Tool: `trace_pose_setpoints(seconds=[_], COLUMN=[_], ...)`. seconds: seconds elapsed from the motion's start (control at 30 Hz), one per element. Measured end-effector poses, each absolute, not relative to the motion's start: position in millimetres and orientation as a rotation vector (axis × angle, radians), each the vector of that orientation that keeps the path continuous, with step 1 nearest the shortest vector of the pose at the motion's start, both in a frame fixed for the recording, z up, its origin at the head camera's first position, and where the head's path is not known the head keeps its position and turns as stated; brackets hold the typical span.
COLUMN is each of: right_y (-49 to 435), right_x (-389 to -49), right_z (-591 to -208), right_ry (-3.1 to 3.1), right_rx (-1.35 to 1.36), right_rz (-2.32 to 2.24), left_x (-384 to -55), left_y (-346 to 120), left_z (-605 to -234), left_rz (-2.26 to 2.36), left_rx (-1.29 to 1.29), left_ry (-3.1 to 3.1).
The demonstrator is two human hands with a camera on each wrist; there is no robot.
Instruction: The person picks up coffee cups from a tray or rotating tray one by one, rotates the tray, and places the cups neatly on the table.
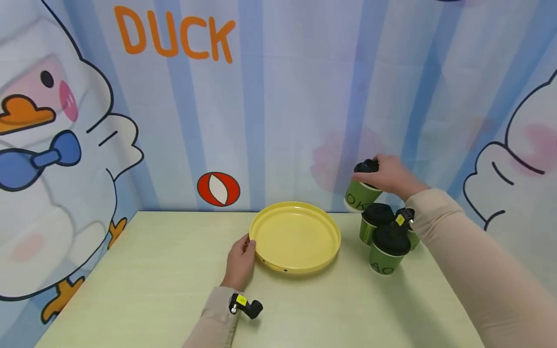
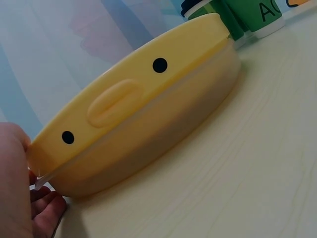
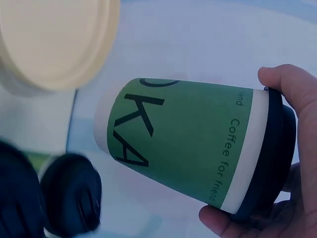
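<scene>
My right hand (image 1: 391, 176) grips a green paper coffee cup (image 3: 183, 144) around its black lid, thumb on one side and fingers on the other. The cup is lifted at the back right, above the other cups. In the right wrist view its sleeve reads "Coffee for friend". My left hand (image 1: 240, 261) holds the left edge of a round yellow tray (image 1: 296, 237), which rests on the table. The left wrist view shows two black eye dots and a raised beak on the tray's side (image 2: 119, 101), with fingers (image 2: 49, 213) curled under its rim.
Right of the tray stand more lidded green cups: a front one (image 1: 387, 253), one behind it (image 1: 376, 222), and another partly hidden by the right wrist's camera (image 1: 404, 217). A striped curtain (image 1: 296, 106) with duck drawings hangs along the table's back edge.
</scene>
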State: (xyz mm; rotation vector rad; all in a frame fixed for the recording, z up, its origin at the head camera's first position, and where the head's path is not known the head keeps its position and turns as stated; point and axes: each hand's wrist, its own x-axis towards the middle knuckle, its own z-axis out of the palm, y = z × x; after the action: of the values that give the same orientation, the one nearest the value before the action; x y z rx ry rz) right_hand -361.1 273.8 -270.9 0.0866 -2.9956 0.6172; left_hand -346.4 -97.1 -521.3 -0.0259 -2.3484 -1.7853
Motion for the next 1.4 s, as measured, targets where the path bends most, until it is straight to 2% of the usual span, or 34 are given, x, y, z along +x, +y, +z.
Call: trace_pose_setpoints(seconds=[0.3,0.63,0.93,1.4], right_y=[322.5,369.7,389.0,408.6], right_x=[-324.5,-293.5,-280.5,-274.0], right_z=[-247.0,-247.9,-260.6,-308.0], right_ry=[-3.027,-3.053,-3.12,-3.237], right_rx=[-0.051,-0.197,-0.34,-0.527], right_rz=[0.558,0.578,0.524,0.922], left_x=[-350.0,-348.3,-346.9,-346.5], left_y=[-99.4,-97.7,-96.4,-96.1], left_z=[-521.8,-519.4,-522.6,-521.5], left_rz=[-1.77,-1.8,-1.81,-1.803], left_rx=[-0.017,-0.005,-0.014,-0.007], left_ry=[-2.355,-2.344,-2.351,-2.37])
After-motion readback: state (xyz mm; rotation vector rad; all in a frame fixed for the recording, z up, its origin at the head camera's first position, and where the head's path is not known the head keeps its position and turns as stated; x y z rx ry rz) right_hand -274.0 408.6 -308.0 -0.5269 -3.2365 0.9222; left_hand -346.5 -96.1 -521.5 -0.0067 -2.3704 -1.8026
